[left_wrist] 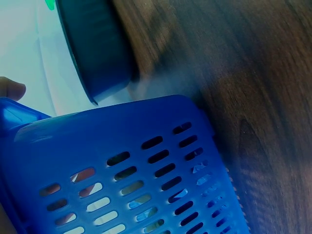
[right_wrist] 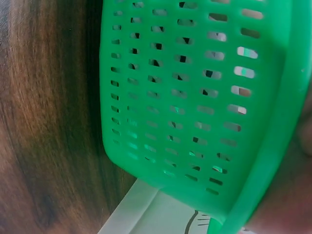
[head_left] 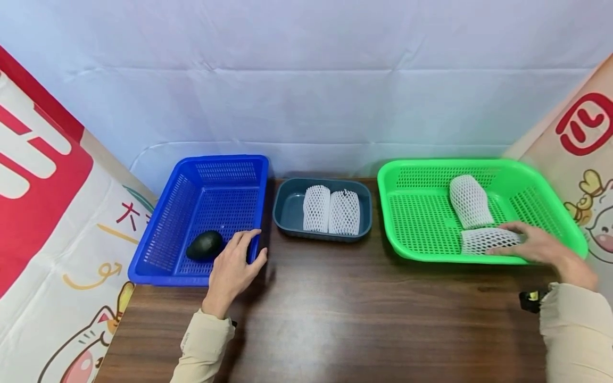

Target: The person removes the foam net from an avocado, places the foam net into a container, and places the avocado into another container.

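Note:
My left hand (head_left: 234, 268) is over the front right corner of the blue basket (head_left: 261, 197), fingers loosely bent across its rim and nothing seen in them. Just left of it, a dark avocado (head_left: 205, 246) lies on the basket floor. Inside the green basket (head_left: 421, 252), my right hand (head_left: 538, 244) grips the right end of a white foam net sleeve (head_left: 483, 240), thumb at the front and fingers behind. Behind that sleeve lies a second foam net sleeve (head_left: 469, 202), tilted. Whether either sleeve holds anything inside cannot be made out.
Between the baskets, a dark grey-blue tray (head_left: 289, 213) holds two foam net sleeves side by side, the left (head_left: 316, 208) and the right (head_left: 345, 213). All stand along the back of a brown wooden table (head_left: 335, 308), before a pale cloth wall (head_left: 306, 106). Printed panels flank both sides.

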{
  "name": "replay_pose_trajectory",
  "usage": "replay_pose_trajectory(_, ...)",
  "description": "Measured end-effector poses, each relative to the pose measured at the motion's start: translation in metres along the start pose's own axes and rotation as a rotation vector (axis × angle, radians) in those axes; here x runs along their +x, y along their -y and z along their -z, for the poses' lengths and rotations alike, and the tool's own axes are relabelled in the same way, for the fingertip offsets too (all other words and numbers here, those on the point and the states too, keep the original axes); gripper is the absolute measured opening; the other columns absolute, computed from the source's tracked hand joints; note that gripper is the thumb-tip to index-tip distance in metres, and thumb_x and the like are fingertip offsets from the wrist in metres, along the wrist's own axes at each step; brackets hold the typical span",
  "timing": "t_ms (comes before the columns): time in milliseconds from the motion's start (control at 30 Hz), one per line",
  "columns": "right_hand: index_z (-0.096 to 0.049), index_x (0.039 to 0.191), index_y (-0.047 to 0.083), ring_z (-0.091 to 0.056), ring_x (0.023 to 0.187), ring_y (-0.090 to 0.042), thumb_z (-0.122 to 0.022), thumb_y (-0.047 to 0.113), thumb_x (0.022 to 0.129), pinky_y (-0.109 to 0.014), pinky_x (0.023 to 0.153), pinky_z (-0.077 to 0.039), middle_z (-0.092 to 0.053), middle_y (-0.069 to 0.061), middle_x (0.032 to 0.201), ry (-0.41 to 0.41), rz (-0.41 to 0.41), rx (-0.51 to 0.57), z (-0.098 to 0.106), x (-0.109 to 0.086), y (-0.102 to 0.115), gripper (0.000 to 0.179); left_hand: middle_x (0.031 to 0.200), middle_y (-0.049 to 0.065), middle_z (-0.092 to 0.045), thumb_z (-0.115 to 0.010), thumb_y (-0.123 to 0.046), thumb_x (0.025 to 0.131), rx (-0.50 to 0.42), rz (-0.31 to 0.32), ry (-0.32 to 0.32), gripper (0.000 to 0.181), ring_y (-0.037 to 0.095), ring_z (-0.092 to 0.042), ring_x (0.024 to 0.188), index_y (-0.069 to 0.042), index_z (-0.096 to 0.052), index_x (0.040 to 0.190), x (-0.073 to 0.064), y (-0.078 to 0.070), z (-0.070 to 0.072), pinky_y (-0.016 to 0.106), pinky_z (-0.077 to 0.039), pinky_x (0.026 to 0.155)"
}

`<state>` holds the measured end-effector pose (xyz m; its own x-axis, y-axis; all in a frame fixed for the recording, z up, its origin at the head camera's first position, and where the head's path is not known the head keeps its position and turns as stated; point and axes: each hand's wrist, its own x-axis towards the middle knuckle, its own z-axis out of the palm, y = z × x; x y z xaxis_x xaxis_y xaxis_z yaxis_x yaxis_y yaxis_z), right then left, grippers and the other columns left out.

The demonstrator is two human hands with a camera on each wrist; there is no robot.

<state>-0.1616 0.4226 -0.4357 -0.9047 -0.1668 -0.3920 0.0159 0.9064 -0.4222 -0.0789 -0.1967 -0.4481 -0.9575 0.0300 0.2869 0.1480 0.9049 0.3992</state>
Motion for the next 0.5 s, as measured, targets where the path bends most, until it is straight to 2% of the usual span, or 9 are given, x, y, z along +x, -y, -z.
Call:
replay_pose_trajectory(133, -0.032, 0.139, -0.013, -0.036, 0.116, -0.062, -0.072, 0.042, 0.087, -0.068, 0.085, -0.042, -0.031, -0.05, 0.134, 0.01, 0.015, 0.006, -0.0004, 0.0017, 0.001, 0.086, 0.124, 0.009, -0.064, -0.067, -0.034, 0.09, 0.005, 0.002, 0.001, 0.043, 0.028, -0.066, 0.107, -0.019, -0.061, 0.131, -0.0007, -0.0002, 0.0002, 0.047, -0.057, 0.077)
replay_pose_trajectory(333, -0.031, 0.141, -0.016, -0.029, 0.119, -0.068, -0.073, 0.038, 0.087, -0.074, 0.088, -0.038, -0.024, -0.052, 0.136, 0.024, 0.031, 0.006, -0.0012, 0.004, 0.0031, 0.087, 0.123, 0.009, -0.064, -0.066, -0.035, 0.091, 0.014, 0.002, -0.003, 0.043, 0.028, -0.066, 0.108, -0.019, -0.062, 0.13, -0.0003, -0.0001, 0.0, 0.047, -0.057, 0.078)
replay_pose_trajectory(500, -0.031, 0.138, -0.018, -0.033, 0.117, -0.066, -0.076, 0.034, 0.085, -0.074, 0.088, -0.038, -0.03, -0.051, 0.133, 0.007, 0.045, -0.001, -0.0016, 0.0071, 0.0032, 0.087, 0.123, 0.009, -0.064, -0.065, -0.036, 0.091, 0.018, -0.002, -0.001, 0.044, 0.027, -0.066, 0.108, -0.019, -0.061, 0.131, 0.0001, 0.0006, -0.0006, 0.046, -0.057, 0.08)
